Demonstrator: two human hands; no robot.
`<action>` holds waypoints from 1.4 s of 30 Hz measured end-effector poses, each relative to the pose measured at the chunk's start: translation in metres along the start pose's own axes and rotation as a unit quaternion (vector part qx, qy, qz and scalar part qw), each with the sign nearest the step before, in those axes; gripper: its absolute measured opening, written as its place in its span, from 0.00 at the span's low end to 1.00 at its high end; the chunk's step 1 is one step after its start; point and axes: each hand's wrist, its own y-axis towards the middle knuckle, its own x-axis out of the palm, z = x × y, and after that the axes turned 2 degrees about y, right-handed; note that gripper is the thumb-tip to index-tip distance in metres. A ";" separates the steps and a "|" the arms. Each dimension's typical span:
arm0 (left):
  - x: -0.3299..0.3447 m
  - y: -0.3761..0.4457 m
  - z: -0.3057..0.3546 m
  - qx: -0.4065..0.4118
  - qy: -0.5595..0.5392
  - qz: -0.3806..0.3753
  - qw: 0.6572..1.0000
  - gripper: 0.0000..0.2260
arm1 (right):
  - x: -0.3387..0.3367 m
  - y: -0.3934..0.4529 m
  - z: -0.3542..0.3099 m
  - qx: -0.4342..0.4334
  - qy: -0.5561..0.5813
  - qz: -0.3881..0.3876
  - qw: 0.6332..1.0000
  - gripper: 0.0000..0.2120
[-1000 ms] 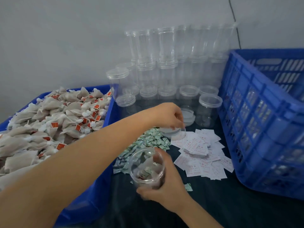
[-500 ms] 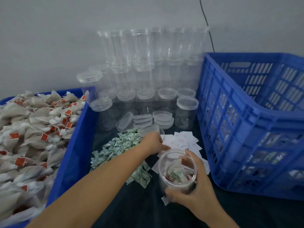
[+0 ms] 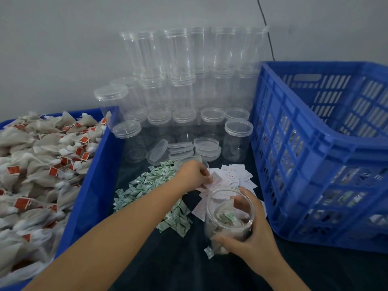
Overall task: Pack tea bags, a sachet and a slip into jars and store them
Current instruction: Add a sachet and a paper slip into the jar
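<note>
Behind, clear jars (image 3: 189,85) stack on dark table (image 3: 178,265) against grey wall (image 3: 63,49).

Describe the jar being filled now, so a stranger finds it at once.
Start at the big blue crate on the right. Just left of its near corner, the right hand grips an open jar. Unlike the empty jars behind, it has tea bags inside.

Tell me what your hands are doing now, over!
Left hand pinching a slip off the pile. Right hand holding the open jar, tea bags and sachet inside. Nothing in the way.
</note>
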 end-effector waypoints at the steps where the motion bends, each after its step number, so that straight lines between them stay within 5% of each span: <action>1: -0.006 -0.004 0.002 0.008 -0.003 -0.010 1.000 0.09 | 0.000 0.000 0.000 0.000 -0.002 0.002 1.000 0.50; 11: -0.106 -0.069 0.071 0.134 -0.028 -0.058 0.989 0.02 | -0.004 0.006 0.002 0.006 -0.026 -0.015 1.000 0.48; 18: -0.072 -0.093 0.082 0.165 0.023 -0.159 0.973 0.06 | -0.005 0.007 0.003 0.001 -0.012 -0.023 1.000 0.45; 26: -0.041 -0.087 0.080 0.203 0.186 -0.130 0.953 0.03 | -0.004 0.006 0.007 0.013 0.003 -0.013 1.000 0.49; 42: -0.029 -0.089 0.076 0.222 0.215 -0.095 0.946 0.04 | -0.004 0.008 0.003 0.016 -0.012 -0.023 1.000 0.50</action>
